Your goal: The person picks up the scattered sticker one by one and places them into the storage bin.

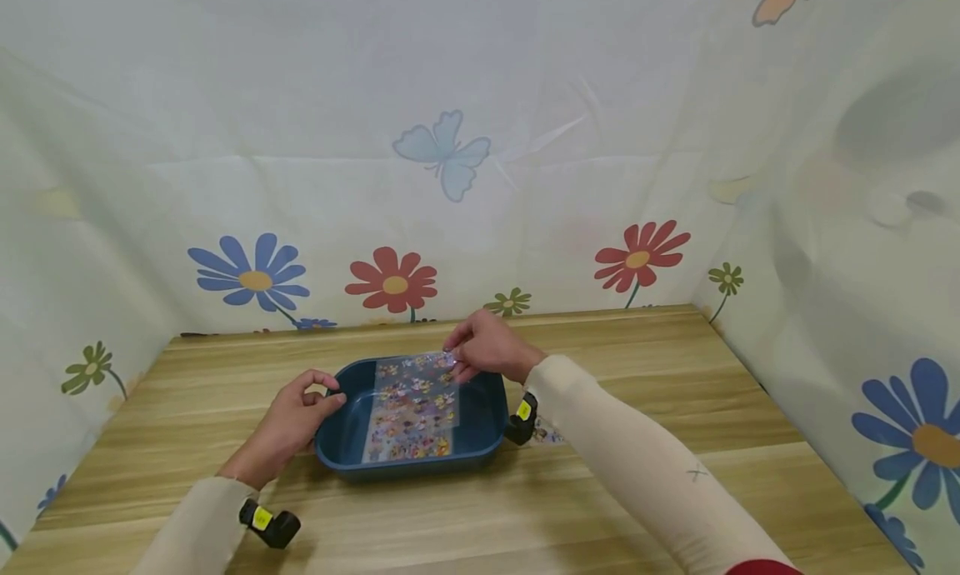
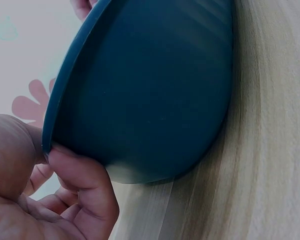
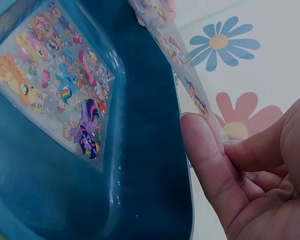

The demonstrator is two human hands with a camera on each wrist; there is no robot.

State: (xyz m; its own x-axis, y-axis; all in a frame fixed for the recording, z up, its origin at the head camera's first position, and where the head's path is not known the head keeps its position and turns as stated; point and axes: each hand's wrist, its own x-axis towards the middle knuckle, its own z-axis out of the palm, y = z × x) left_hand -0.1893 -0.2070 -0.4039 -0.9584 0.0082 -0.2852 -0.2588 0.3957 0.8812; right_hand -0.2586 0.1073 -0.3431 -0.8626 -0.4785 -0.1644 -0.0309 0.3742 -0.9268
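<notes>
A dark blue basin (image 1: 482, 421) with rounded corners stands on the wooden table. My left hand (image 1: 288, 421) pinches its rim at the left side, finger and thumb on either side of the edge (image 2: 48, 122). With thumb and fingertips my right hand (image 1: 491, 346) pinches the edge of a clear sticker sheet (image 1: 420, 383) printed with small colourful figures. That sheet hangs tilted over the basin. Beneath it, another clear sheet of cartoon pony stickers (image 3: 55, 80) lies on the basin floor, partly covered by the held sheet in the head view.
On the table right of the basin lies another printed sheet (image 1: 551, 432), partly hidden by the right wrist's camera (image 1: 522, 419). A flower-printed cloth (image 1: 517, 225) hangs behind the table's back edge and along both sides.
</notes>
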